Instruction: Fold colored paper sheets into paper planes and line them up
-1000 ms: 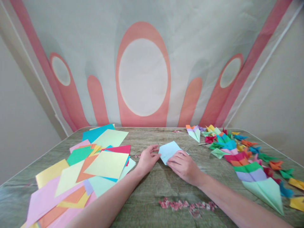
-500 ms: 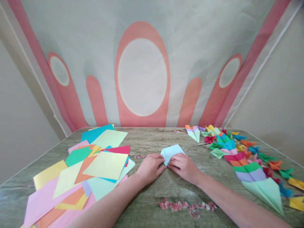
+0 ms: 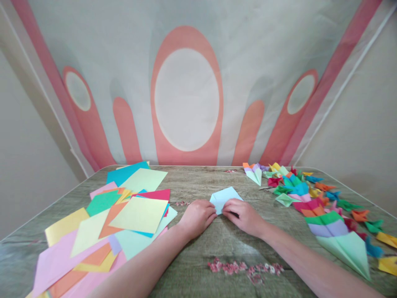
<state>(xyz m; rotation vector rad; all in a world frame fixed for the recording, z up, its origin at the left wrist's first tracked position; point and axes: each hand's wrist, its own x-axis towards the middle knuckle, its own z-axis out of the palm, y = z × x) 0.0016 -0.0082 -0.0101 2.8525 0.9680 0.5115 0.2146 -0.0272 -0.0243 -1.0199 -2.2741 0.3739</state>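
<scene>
A light blue sheet of folded paper lies at the middle of the table, its far edge angled at the corners. My left hand is closed on its near left side, fingertips pressed together at the edge. On the near right side, my right hand pinches the paper between thumb and fingers. Part of the paper's near edge is hidden under both hands.
Loose coloured paper sheets overlap in a pile at the left. On the right stand rows of folded paper planes and small folded paper figures. The wood-patterned table carries a printed flower design.
The fingertips of my right hand have shifted slightly right and up along the paper's near edge. My left hand stays almost in place, and the paper remains between them.
</scene>
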